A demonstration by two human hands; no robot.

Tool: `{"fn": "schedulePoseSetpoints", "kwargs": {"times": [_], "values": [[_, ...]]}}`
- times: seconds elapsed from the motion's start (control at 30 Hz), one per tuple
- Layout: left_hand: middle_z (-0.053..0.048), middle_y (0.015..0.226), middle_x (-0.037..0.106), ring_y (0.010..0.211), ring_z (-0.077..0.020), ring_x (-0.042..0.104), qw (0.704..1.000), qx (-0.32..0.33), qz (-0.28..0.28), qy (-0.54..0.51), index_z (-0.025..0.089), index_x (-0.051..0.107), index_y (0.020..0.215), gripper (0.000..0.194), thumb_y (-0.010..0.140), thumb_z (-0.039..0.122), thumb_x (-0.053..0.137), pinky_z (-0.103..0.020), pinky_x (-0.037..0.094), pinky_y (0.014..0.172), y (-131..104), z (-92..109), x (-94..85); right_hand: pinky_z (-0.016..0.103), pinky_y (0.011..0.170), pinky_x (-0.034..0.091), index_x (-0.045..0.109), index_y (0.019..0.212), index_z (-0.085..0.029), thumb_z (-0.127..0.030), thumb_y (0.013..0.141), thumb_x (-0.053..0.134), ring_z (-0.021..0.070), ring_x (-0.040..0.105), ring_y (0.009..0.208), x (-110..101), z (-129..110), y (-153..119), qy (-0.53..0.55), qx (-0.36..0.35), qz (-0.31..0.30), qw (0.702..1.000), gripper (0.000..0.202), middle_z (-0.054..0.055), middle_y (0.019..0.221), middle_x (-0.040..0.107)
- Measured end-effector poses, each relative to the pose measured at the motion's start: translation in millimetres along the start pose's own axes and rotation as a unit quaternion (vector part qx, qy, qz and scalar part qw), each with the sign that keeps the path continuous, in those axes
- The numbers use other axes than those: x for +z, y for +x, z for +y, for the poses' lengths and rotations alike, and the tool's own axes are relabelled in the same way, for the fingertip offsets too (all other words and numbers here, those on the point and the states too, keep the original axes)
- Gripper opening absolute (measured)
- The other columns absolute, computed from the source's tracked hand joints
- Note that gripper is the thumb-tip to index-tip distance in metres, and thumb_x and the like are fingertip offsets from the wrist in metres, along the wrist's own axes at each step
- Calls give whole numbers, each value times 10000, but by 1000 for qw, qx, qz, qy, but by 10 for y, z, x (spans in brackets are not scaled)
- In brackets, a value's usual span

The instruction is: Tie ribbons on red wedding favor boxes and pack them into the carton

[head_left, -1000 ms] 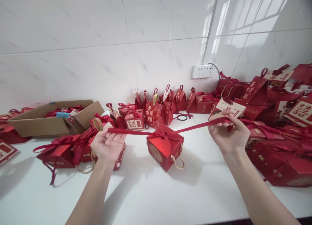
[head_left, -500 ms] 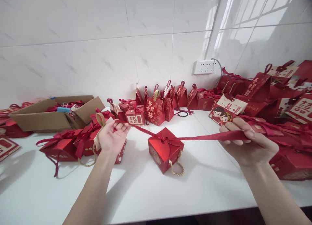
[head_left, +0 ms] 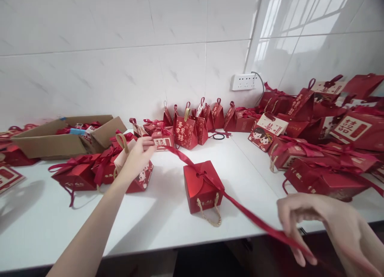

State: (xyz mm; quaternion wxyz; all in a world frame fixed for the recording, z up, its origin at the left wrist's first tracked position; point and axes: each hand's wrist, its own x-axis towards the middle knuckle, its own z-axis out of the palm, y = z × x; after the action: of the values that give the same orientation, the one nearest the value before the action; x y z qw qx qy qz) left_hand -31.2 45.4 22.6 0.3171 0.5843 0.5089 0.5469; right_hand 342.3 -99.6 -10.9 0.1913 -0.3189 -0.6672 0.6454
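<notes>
A red gift box (head_left: 204, 187) with a gold rope handle (head_left: 211, 219) stands on the white table in front of me. A dark red ribbon (head_left: 240, 207) is threaded through its top. My right hand (head_left: 309, 225), low at the table's front edge, has its fingers curled around the ribbon's long right part, which slants tautly down from the box. My left hand (head_left: 142, 149) is up at the left with its fingers apart. The ribbon's short left end stops just right of those fingertips and looks loose. Behind the left wrist sits a box with cartoon figures (head_left: 144, 175).
An open cardboard box (head_left: 51, 145) with ribbons and a blue item stands at the back left. Small red bags (head_left: 186, 133) line the wall beneath a power strip (head_left: 244, 82). Many red gift boxes (head_left: 327, 181) are piled at the right, and several stand at the left.
My right hand has drawn the ribbon down and toward me, and the box has turned slightly. The ribbon's left end has come away from my left hand's fingers.
</notes>
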Motion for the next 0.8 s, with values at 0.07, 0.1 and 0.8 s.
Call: {"fn": "schedulePoseSetpoints", "kwargs": {"times": [0.07,0.1,0.8], "values": [[-83,1148,579,1155,-274,488,988,84,-41,124,194,573,1015,379,638,224,599,-433,327,1050,-80,33,38,295,612,511,525,828,-171,-764,573,615,198,649,659,35,7,112,-22,48,32,998,651,63,666,637],[-83,1229,548,1206,-267,456,968,127,-101,190,198,560,1080,391,693,247,567,-415,297,1077,-122,55,82,296,657,512,533,798,-162,-750,683,527,183,639,695,75,-1,211,-41,40,108,993,600,74,700,638],[39,509,502,470,-81,434,855,-80,-505,93,166,474,618,384,809,492,543,-207,282,485,-526,167,233,251,596,404,573,710,-142,-359,759,565,109,539,599,216,-258,869,-56,49,188,979,223,0,633,578]]}}
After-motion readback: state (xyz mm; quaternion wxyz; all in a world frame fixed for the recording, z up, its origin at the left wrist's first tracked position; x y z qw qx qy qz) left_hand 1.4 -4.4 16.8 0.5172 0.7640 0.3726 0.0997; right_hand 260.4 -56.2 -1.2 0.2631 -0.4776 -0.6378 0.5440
